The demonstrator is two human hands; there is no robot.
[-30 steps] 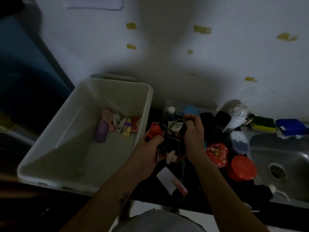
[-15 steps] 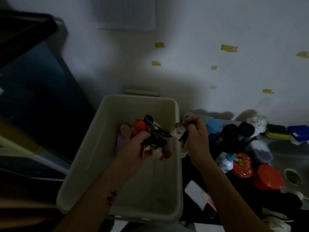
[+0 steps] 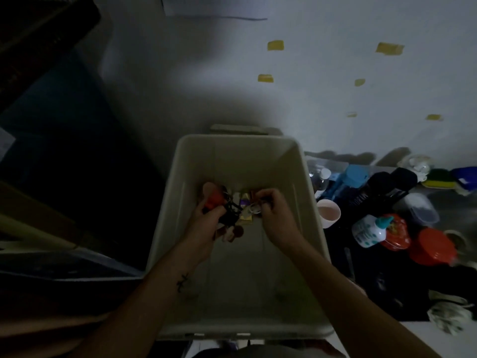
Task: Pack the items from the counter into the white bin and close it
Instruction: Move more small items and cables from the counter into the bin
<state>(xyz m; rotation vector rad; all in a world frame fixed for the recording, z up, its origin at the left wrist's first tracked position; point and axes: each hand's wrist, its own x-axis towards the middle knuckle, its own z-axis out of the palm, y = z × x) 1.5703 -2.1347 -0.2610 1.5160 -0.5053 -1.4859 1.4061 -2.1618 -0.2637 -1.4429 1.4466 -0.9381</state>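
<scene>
While both forearms reach forward from the six o'clock edge of the head view, the two hands meet over the open white bin (image 3: 232, 156). The left hand (image 3: 206, 228) is curled, palm inward, its fingers clamped on a dark bunch of keychains (image 3: 229, 215) with an orange-red piece at its eleven o'clock end and small pale charms dangling below. A small dark cross-shaped tattoo (image 3: 182, 280) marks the left forearm. The right hand (image 3: 273, 218) sits just at three o'clock of the left, its fingers pinched together on a small ring or tag at the bunch's right end; what exactly it grips is too dim to tell. Both hands hang inside the bin's walls, above its floor.

Under the hands, at the bin's far end, a few small packets (image 3: 244, 202) lie on the floor; their count is not clear. The rest of the floor is bare.

At three o'clock of the bin, on the dark counter (image 3: 387, 285), the items stand close together: one pale cup (image 3: 328, 212) just beside the bin wall, one white bottle with a teal cap (image 3: 371, 229), two red round lids (image 3: 431, 250), one blue box (image 3: 356, 175), two tall black containers (image 3: 387, 187), one clear tub (image 3: 419, 208), and one yellow-green sponge (image 3: 438, 180) at the far edge. Seven yellow tape scraps (image 3: 275, 45) dot the wall above.
</scene>
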